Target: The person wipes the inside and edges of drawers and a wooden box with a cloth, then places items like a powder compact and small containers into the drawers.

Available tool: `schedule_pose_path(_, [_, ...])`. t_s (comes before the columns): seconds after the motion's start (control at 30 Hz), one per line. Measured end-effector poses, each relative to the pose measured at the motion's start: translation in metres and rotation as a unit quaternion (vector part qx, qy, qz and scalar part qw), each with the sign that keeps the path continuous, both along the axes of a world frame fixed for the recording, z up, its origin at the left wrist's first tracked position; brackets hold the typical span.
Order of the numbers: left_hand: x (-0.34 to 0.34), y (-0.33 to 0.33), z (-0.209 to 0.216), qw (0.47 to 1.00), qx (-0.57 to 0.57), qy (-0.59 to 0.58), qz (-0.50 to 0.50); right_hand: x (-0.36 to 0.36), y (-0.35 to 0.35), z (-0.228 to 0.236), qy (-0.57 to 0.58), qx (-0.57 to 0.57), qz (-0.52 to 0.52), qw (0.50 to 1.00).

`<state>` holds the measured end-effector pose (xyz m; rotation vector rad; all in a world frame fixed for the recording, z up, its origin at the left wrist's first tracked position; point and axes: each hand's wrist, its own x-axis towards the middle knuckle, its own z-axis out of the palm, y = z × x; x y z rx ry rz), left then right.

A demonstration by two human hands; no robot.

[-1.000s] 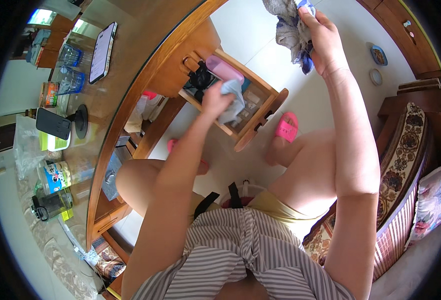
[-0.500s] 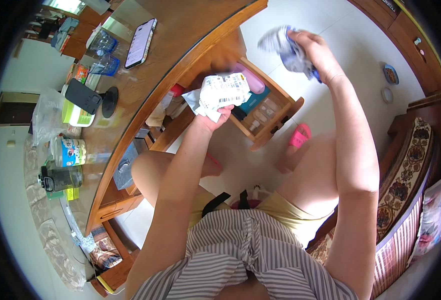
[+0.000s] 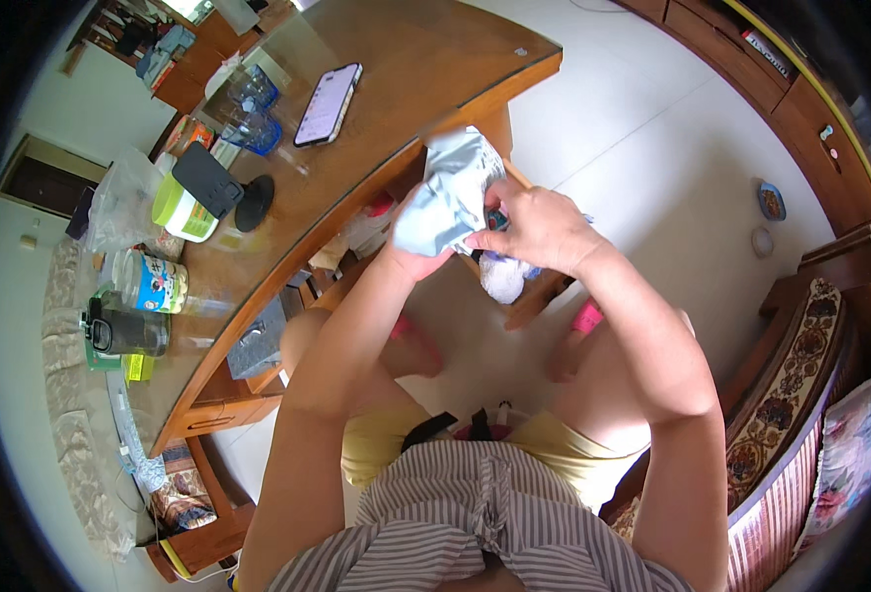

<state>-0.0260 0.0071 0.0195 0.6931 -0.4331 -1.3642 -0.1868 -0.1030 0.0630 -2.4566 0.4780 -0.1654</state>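
Observation:
A crinkled pale blue plastic packet (image 3: 445, 202) is gripped in my left hand (image 3: 417, 259), held up over the pulled-out drawer (image 3: 542, 299). My right hand (image 3: 544, 229) has thumb and fingers at the packet's right edge. Beneath that palm hangs a bunched white and blue cloth (image 3: 502, 279), seemingly held by the curled fingers, which are partly hidden. Hands and packet cover most of the drawer.
On the wooden table (image 3: 435, 59) at left are a phone (image 3: 328, 105), blue glasses (image 3: 252, 128), a black stand (image 3: 208, 183), a green-lidded tub (image 3: 187, 209) and a snack jar (image 3: 151, 281). A carved wooden chair (image 3: 786, 390) stands at right. A small blue dish (image 3: 771, 200) lies on the floor.
My right hand has come left and down with the cloth to meet the packet. The packet has turned, so its printed label no longer faces up. The view has shifted slightly.

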Motion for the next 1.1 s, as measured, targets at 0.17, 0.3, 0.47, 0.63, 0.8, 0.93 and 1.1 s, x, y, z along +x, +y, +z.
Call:
schedule_pose_path(0.17, [0.026,0.006,0.018,0.996,0.039,-0.048,-0.057,-0.008,-0.004,0.010,-0.034,-0.071,-0.014,0.997])
schedule_pose_path(0.3, [0.018,-0.001,0.030,0.990,0.061,-0.077,-0.105,-0.018,-0.016,0.003,-0.055,0.070,-0.018,0.996])
schedule_pose_path(0.47, [-0.013,-0.011,0.008,0.990,0.061,-0.028,-0.123,-0.024,-0.030,-0.018,-0.104,0.432,0.016,0.896])
schedule_pose_path(0.63, [-0.027,-0.012,0.006,0.991,0.071,0.039,-0.111,-0.041,-0.041,-0.014,-0.091,0.562,-0.005,0.822])
schedule_pose_path(0.8, [-0.023,-0.006,0.004,0.998,0.047,-0.012,-0.044,-0.038,-0.042,-0.006,0.002,0.584,-0.070,0.809])
schedule_pose_path(0.93, [-0.022,-0.001,0.007,0.986,0.107,-0.124,0.032,-0.035,-0.046,-0.015,-0.029,0.508,-0.041,0.860])
schedule_pose_path(1.1, [-0.019,0.003,0.007,0.970,0.160,-0.173,0.062,-0.033,-0.045,-0.006,-0.067,0.492,-0.070,0.865])
